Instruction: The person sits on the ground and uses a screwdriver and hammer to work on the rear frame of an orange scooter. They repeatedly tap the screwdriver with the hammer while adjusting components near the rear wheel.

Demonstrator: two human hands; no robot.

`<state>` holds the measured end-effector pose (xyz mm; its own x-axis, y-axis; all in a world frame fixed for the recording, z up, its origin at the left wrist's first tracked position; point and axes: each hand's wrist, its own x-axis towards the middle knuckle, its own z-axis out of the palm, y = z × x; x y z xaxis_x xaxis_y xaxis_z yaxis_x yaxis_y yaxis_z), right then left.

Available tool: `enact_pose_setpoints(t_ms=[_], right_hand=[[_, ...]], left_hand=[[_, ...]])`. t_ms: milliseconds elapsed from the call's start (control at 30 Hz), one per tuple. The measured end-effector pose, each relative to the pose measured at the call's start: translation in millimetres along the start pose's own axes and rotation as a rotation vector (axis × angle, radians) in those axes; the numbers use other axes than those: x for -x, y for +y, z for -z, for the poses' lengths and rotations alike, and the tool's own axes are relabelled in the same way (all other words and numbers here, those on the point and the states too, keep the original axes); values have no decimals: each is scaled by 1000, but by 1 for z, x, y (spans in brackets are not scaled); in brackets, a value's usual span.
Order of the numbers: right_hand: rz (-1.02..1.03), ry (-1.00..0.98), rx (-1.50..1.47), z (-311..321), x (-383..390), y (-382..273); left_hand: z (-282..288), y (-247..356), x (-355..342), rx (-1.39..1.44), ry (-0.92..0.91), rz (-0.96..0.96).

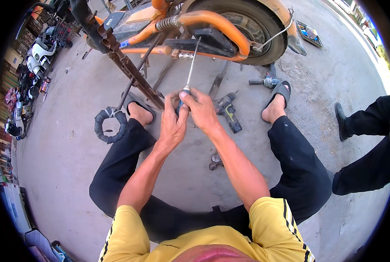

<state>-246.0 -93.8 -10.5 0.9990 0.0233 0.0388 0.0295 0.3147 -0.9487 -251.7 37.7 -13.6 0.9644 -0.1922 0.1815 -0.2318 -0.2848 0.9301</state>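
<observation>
Both my hands are closed around the handle of a long-shafted screwdriver [192, 67], held in front of me. My left hand [172, 124] grips the handle from the left side. My right hand [201, 109] wraps it from the right, with the thumb lying along it. Most of the dark handle is hidden by my fingers. The shaft points away toward the orange scooter [216, 18], and its tip overlaps a black panel [212, 41] below the frame tube. Whether the tip touches that panel, I cannot tell.
A rusty metal post [127, 67] leans at the left, near a black-wrapped ring [99, 131]. On the ground lie a cordless drill [226, 107], an impact wrench [270, 81] and a small dark tool [214, 160]. A tool tray [310, 34] sits far right. Another person's legs [363, 170] stand at right.
</observation>
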Motion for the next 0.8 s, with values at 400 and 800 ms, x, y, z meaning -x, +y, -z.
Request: enact_pose_setpoints(t_ms=[400,800], right_hand=[[53,156,-158,-13,-38,-9],[57,228,-120,-12,-55,-23]], left_hand=[[22,13,-35,362,-115,145],[33,21,-40,732,-145,337]])
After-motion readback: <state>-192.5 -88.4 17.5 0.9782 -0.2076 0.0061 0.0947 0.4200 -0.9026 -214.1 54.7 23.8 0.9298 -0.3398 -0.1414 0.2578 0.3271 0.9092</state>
